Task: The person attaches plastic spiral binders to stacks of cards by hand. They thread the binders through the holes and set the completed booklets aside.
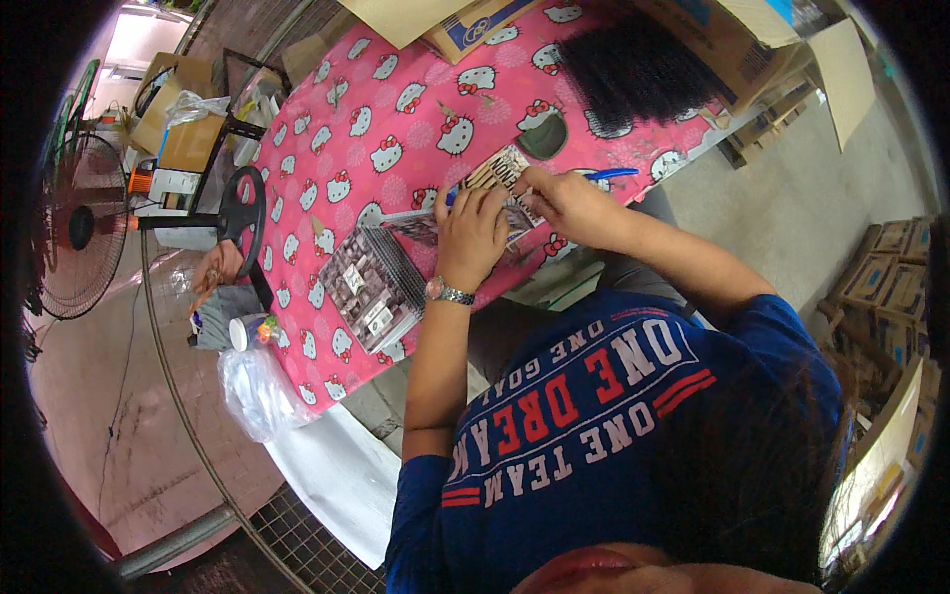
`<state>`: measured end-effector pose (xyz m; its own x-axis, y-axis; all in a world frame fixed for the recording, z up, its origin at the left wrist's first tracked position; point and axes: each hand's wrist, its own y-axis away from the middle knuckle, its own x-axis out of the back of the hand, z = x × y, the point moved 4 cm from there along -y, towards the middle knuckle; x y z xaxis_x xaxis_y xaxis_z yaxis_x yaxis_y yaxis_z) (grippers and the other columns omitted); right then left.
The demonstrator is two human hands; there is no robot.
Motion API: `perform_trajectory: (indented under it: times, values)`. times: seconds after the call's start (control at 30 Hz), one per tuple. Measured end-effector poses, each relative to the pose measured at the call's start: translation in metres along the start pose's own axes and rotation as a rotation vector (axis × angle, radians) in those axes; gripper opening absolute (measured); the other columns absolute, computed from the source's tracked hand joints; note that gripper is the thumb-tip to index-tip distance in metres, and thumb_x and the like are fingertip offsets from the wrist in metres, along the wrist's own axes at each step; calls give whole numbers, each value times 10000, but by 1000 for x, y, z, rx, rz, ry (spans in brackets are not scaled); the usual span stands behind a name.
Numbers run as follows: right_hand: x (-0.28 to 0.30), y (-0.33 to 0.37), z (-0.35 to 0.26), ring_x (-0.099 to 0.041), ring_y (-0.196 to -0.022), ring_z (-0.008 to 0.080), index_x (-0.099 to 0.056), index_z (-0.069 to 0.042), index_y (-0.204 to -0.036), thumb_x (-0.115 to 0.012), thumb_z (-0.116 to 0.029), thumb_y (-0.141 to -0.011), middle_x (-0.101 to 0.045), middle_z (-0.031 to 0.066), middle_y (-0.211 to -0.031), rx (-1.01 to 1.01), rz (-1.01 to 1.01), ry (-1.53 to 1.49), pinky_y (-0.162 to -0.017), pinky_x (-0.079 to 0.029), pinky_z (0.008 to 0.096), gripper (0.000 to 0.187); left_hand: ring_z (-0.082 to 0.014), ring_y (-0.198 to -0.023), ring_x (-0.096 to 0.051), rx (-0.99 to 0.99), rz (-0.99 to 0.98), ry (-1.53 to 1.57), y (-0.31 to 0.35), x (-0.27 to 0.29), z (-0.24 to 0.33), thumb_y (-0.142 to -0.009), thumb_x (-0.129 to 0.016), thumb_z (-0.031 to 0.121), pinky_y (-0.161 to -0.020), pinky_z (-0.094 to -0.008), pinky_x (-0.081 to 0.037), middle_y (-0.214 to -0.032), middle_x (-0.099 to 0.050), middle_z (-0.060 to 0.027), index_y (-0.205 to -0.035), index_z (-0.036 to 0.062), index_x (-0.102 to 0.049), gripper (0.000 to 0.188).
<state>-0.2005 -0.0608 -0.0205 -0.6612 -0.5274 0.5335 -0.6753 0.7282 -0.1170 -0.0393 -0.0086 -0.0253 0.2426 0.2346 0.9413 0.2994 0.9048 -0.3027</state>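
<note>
A notebook with a dark printed cover (500,170) lies at the table's near edge, in front of me. My left hand (473,233), with a metal watch on its wrist, rests over it, the fingers bent down onto it. A small blue thing shows beside the left index finger. On the notebook's right side my right hand (572,206) is closed in a pinch; its fingertips hide what is between them. Left of my left hand sits a stack of spiral notebooks (364,287) with black coils. A blue pen (612,173) lies just beyond the right hand.
A pink patterned cloth (416,129) covers the table. A green dish (542,137) stands past the notebook, near a pile of black coils (633,74) and a cardboard box (717,45). At left are a fan (84,228) and a white-lidded jar (247,333).
</note>
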Motion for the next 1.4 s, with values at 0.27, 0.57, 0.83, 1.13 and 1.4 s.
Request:
perform_trajectory:
  times: [0.27, 0.57, 0.83, 1.13, 1.4]
  values:
    - [-11, -30, 27, -600, -959, 464, -502, -22, -1179, -623, -161, -856, -577, 298, -1126, -32, 42, -66, -765, -502, 508, 372, -250, -1142, -526, 59, -46, -28, 8, 1, -1, -792, -633, 164, -1100, -618, -172, -1094, -607, -41, -1088, 130, -601, 300]
    - [-8, -82, 126, -427, -1293, 384, -584, -114, -1261, -747, -380, -746, -537, 209, -1294, -221, 0, 644, -1036, -406, 442, 602, -337, -1152, -448, 270, 161, 128, 26, 4, -13, -719, -790, 310, -1010, -531, -324, -1043, -567, -98, -974, 96, -640, 365]
    - [-5, -44, 32, -569, -965, 115, -623, -4, -1140, -666, -278, -847, -654, 35, -1025, 41, -660, -579, -887, -435, 288, 403, -312, -1083, -463, 214, 168, 157, 26, -11, 0, -696, -786, 424, -941, -585, -315, -987, -535, -76, -925, 117, -651, 406]
    - [1, -38, 42, -535, -1019, 153, -616, -35, -1173, -666, -320, -833, -598, 31, -1124, -79, -592, -829, -909, -418, 321, 446, -329, -1115, -447, 168, 132, 87, 12, -3, 7, -664, -808, 344, -966, -521, -325, -1053, -534, -89, -924, 102, -623, 401]
    - [4, -39, 27, -547, -1055, 178, -635, -24, -1093, -699, -299, -822, -597, 73, -1136, -23, -645, -1240, -927, -426, 328, 391, -332, -1076, -464, 142, 56, 176, 8, 0, -21, -653, -799, 286, -947, -466, -362, -1005, -553, -94, -920, 92, -632, 370]
